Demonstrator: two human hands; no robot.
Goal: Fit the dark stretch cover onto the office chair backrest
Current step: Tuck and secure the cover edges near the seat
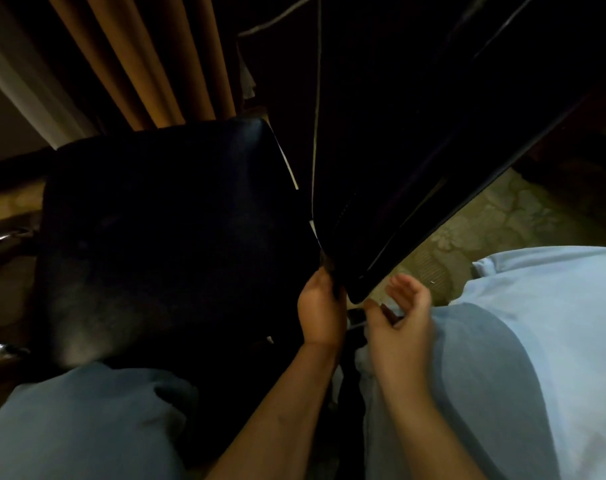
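Observation:
The black office chair backrest rises from the lower middle to the upper right, seen edge-on, with pale piping along its sides. The dark stretch cover shows only as a dim bunch of fabric at the backrest's lower left corner. My left hand grips that fabric there, fingers curled round it. Just right of the backrest's bottom edge, my right hand hovers with fingers straight and spread, thumb near a small dark piece I cannot make out. The chair's black seat lies to the left.
A chrome armrest curves at the left edge. Orange-brown curtains hang behind the seat. Patterned carpet shows to the right of the backrest. My knees in light blue trousers fill the bottom of the view.

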